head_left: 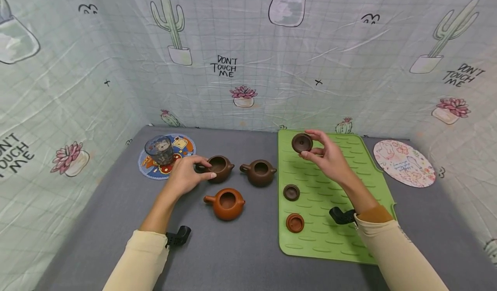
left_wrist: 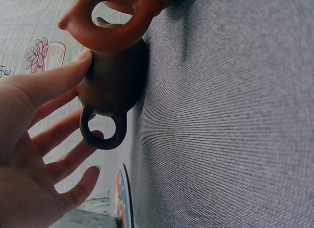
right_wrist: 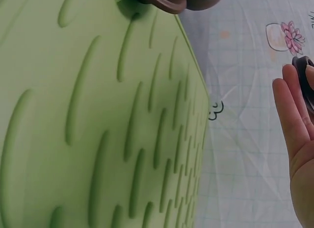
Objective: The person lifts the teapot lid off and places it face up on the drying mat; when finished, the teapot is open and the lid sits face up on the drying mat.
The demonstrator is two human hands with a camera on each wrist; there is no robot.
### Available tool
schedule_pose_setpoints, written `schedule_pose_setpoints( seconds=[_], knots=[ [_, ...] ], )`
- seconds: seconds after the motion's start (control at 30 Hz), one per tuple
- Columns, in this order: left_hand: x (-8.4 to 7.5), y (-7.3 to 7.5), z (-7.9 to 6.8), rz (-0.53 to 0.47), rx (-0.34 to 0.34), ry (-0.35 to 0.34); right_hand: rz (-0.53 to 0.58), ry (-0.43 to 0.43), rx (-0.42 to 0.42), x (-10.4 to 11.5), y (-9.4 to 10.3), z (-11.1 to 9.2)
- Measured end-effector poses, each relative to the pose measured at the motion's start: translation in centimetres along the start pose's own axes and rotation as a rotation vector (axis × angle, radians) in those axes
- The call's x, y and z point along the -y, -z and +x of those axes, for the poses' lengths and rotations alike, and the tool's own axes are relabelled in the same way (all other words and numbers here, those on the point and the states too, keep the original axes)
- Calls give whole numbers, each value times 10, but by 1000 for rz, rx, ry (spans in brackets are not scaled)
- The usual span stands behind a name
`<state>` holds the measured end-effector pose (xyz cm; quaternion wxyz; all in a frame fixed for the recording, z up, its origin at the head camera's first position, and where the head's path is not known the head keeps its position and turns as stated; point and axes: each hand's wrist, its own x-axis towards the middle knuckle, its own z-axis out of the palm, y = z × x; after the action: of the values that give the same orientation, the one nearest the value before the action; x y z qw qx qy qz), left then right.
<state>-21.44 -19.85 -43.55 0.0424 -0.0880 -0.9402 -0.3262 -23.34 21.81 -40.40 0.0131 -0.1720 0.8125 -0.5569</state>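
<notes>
My left hand [head_left: 186,174] holds a dark brown teapot [head_left: 223,177] on the grey cloth, thumb against its near side and fingers around the handle end. In the left wrist view the thumb touches the pot's body, and the fingers lie behind its ring handle. The pot has no lid on it. My right hand [head_left: 329,156] pinches a round dark brown lid [head_left: 302,143] by its edge, raised above the green mat. Beside the held pot stands a second lidless brown teapot [head_left: 261,178]. An orange-brown lidless teapot [head_left: 228,211] is nearer me.
On the green mat [head_left: 330,239] lie another dark brown lid [head_left: 291,192] and an orange-brown lid [head_left: 295,223]. A clear glass [head_left: 160,153] stands on a blue patterned round mat [head_left: 188,142] at back left. A floral round mat [head_left: 405,164] lies at right. Patterned cloth walls surround the table.
</notes>
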Motion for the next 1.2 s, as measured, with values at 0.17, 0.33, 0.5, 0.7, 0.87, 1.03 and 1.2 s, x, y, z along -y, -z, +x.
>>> schedule_pose_setpoints(
  seconds=[0.17,0.33,0.5,0.7,0.87,1.03,1.2],
  knots=[
    [-1,0,1,-9,7,9,-20,-20,25,-5,-1,-1],
    [-2,-1,1,-14,19,13,-109,-83,48,-10,-3,-2],
    [-2,-1,1,-10,16,18,-213,-87,87,-14,-6,-2],
    [-1,0,1,-1,9,15,-282,-50,110,-20,-10,-2],
    [-2,2,1,-6,11,17,-303,-61,140,-25,-13,-2],
    [-4,2,1,-17,22,26,-305,-66,177,-31,-17,-3],
    [-4,3,1,1,22,36,-303,-75,198,-35,-20,-3]
  ],
)
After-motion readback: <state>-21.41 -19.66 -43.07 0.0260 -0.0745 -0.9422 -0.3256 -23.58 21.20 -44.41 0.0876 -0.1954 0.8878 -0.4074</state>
